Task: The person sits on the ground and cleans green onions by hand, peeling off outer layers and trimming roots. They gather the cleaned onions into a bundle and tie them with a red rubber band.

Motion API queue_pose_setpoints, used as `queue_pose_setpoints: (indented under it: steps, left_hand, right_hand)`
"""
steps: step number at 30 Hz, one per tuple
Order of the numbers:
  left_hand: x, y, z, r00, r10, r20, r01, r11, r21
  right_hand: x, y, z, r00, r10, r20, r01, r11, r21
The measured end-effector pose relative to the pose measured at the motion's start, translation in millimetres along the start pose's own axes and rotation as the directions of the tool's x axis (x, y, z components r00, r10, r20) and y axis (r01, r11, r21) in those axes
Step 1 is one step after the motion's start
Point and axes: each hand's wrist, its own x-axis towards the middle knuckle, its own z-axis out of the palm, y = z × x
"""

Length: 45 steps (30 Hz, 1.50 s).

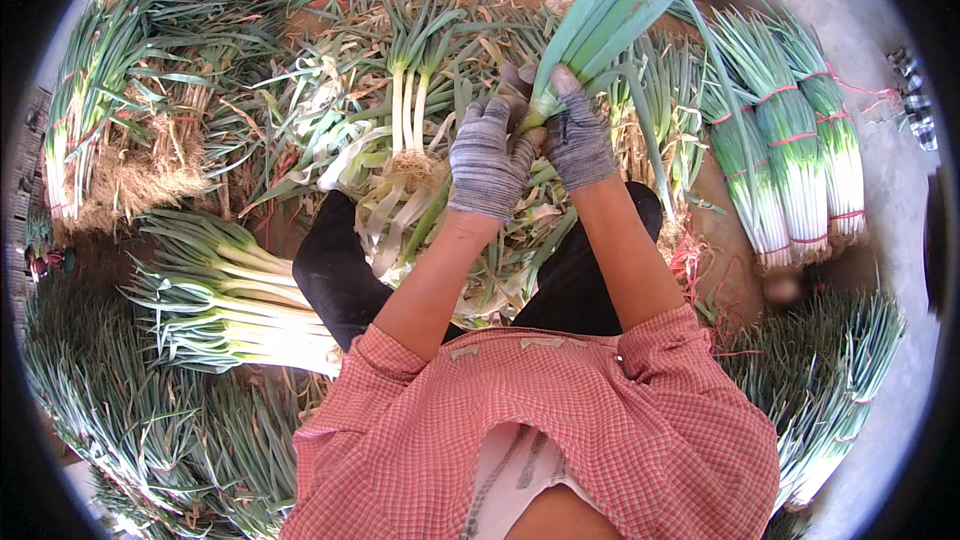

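Note:
My left hand (pixel 487 157) and my right hand (pixel 583 136) both wear grey knit gloves with the fingertips bare. Between them is a large green onion (pixel 592 37), its leaves fanning up and to the right. My right thumb presses on the leaf base, while my left fingers grip lower down, around the stalk; fingers hide its lower end. Just left of my hands, a few white-stemmed green onions (pixel 409 105) with roots rest upright on the heap of trimmed leaves (pixel 330 97). Peeled green onions (pixel 262 307) lie in a row beside my left knee (pixel 337 262).
Bundles of green onions (pixel 787 142) tied with red string stand at the right. Rooted bundles (pixel 135 127) are stacked at the left, and more piles (pixel 150 420) flank me. Loose red string (pixel 686 262) lies by my right knee (pixel 641 210).

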Motion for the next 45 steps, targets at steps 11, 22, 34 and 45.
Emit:
queue_pose_setpoints:
  steps: [11, 22, 34, 45]
  left_hand:
    - [-14.2, 1.7, -11.8, 0.981, 0.195, 0.012, -0.190, 0.938, 0.291]
    - [-104.1, 3.1, -38.1, 0.839, -0.024, 0.543, 0.139, 0.975, -0.172]
    - [-164.5, -91.0, -103.8, 0.411, -0.689, 0.596, 0.017, 0.660, 0.751]
    - [-1.2, -6.6, 20.8, 0.852, -0.036, 0.522, 0.051, 0.999, -0.015]
  right_hand:
    - [-4.8, 18.1, 0.5, 0.990, -0.121, -0.069, 0.109, 0.981, -0.162]
    - [52.8, -62.7, -71.8, 0.996, -0.085, -0.032, 0.090, 0.970, 0.225]
    - [83.7, -204.5, -166.1, 0.931, -0.356, 0.083, 0.328, 0.913, 0.244]
    - [87.4, -172.2, -125.8, 0.885, -0.171, 0.433, -0.144, 0.784, 0.604]
